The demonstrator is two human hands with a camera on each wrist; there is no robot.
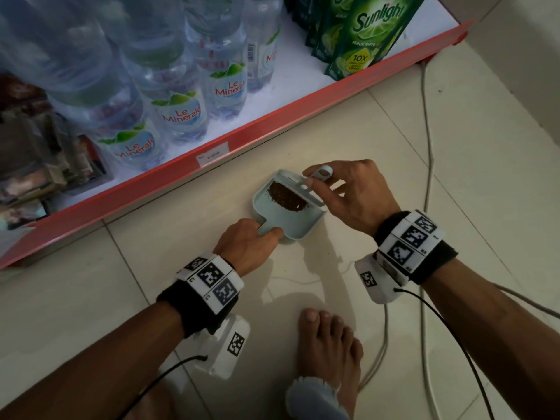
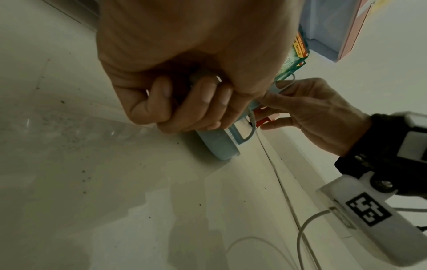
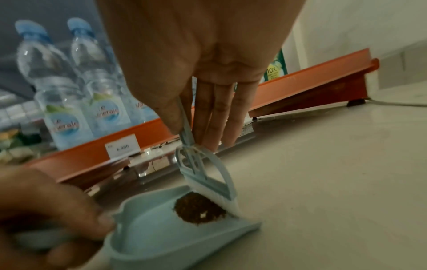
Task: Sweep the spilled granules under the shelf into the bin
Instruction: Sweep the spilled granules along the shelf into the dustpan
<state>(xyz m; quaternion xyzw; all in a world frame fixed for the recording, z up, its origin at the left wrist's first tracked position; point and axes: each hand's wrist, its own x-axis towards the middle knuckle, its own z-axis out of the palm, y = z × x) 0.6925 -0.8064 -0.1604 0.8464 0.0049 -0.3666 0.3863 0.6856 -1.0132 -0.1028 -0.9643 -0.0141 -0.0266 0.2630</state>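
Observation:
A pale blue dustpan (image 1: pixel 272 215) lies on the tiled floor just in front of the shelf. A heap of dark brown granules (image 1: pixel 286 197) sits inside it near its open edge. My left hand (image 1: pixel 266 233) grips the pan's short handle, fingers curled round it (image 2: pixel 196 98). My right hand (image 1: pixel 321 180) pinches the thin handle of a small pale blue brush (image 1: pixel 303 184). The brush's white bristles (image 3: pixel 219 199) touch the granules (image 3: pixel 198 210) at the pan's (image 3: pixel 161 237) lip.
A red-edged shelf (image 1: pixel 272 116) holds water bottles (image 1: pixel 181 110) and green detergent pouches (image 1: pixel 363 34). Cables (image 1: pixel 427 147) run over the floor on the right. My bare foot (image 1: pixel 327 353) and a fuzzy blue thing (image 1: pixel 312 398) are below. Loose specks (image 2: pixel 69 138) dot the tiles.

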